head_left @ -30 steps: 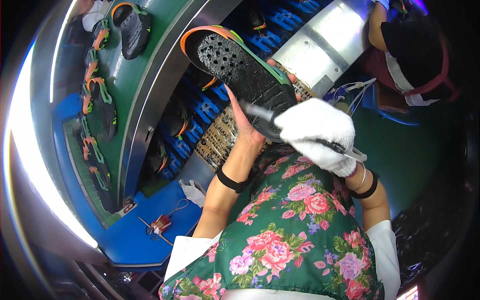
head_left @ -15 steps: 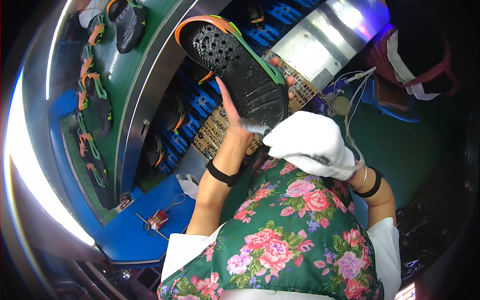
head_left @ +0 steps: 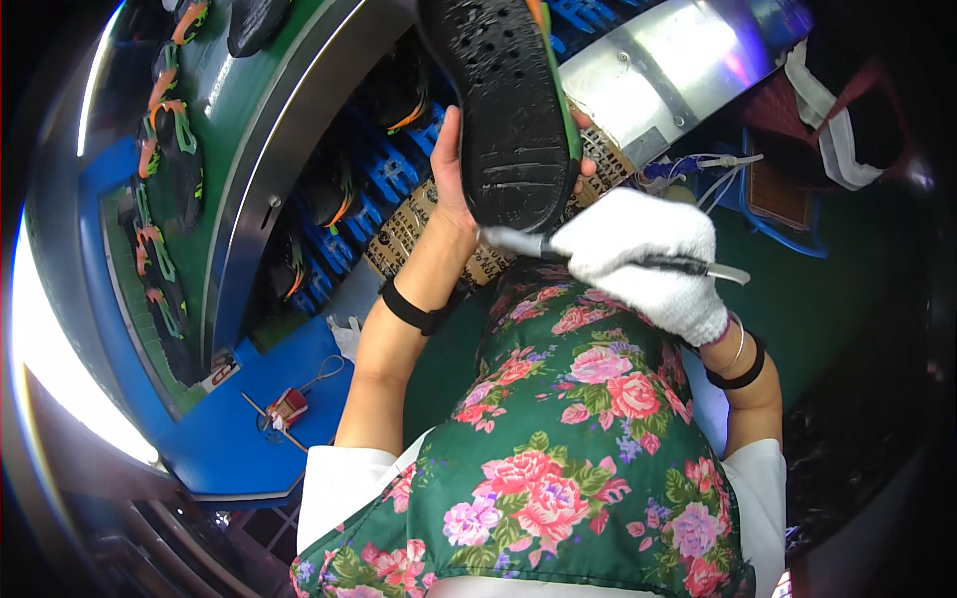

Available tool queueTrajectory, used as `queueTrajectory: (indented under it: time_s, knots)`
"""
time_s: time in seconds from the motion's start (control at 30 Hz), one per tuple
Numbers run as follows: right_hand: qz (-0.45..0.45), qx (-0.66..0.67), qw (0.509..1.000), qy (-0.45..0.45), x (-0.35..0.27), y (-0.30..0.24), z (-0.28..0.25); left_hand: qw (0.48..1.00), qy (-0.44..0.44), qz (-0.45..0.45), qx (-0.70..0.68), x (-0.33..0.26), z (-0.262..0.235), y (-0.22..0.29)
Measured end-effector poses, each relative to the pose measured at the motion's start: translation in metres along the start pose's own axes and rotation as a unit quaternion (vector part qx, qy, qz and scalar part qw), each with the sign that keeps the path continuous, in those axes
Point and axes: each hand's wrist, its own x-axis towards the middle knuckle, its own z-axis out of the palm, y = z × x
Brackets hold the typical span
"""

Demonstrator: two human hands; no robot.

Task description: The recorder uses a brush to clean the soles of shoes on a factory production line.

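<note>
A black shoe sole [head_left: 513, 149] with a green and orange edge is held up at the top of the view, its broad face toward me. Small holes dot its far part, and the surface looks wet and shiny. My bare left hand [head_left: 456, 184] is closed around its near end, thumb on the left edge and fingertips showing at the right. In a white knitted glove, my right hand [head_left: 643, 249] grips a slim brush [head_left: 533, 244] with a dark handle. Its pale, blurred tip points left, just below the sole's near end; I cannot tell if they touch.
Behind the sole runs a rack with blue holders [head_left: 394, 174] bearing dark shoe parts. A curved conveyor [head_left: 234, 130] at the left carries several black, orange and green shoe pieces. A blue table [head_left: 229, 439] holds a small red item [head_left: 289, 407]. At right hangs a dark red bag [head_left: 872, 110].
The sole has moved up and slightly right in the view, partly leaving the frame. My right hand has turned, and the brush now shows more fully, off the sole's face.
</note>
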Motion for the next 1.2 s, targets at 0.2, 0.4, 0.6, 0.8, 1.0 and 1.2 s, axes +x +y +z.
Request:
queueTrajectory:
  time_s: [0.2, 0.4, 0.6, 0.8, 1.0, 1.2]
  knots:
    - [-0.110, -0.213, 0.966, -0.099, 0.003, -0.002, 0.006, 0.995, -0.018, -0.081, -0.051, 0.005, 0.010, 0.015]
    - [-0.120, -0.128, 0.974, -0.144, 0.013, -0.011, -0.002, 0.990, 0.015, -0.113, 0.078, 0.007, 0.003, 0.027]
    - [-0.201, -0.289, 0.922, -0.161, 0.015, -0.007, 0.001, 0.982, -0.011, -0.183, -0.038, 0.004, 0.003, 0.042]
    - [-0.158, -0.182, 0.956, -0.169, 0.011, -0.012, 0.013, 0.975, 0.014, -0.221, -0.019, 0.000, 0.004, 0.043]
    - [-0.189, -0.239, 0.940, -0.154, 0.015, 0.001, 0.014, 0.978, 0.078, -0.187, 0.057, 0.002, 0.011, 0.054]
    - [-0.112, -0.075, 0.989, -0.068, 0.022, -0.007, 0.004, 0.986, 0.055, -0.160, -0.001, 0.006, -0.004, 0.054]
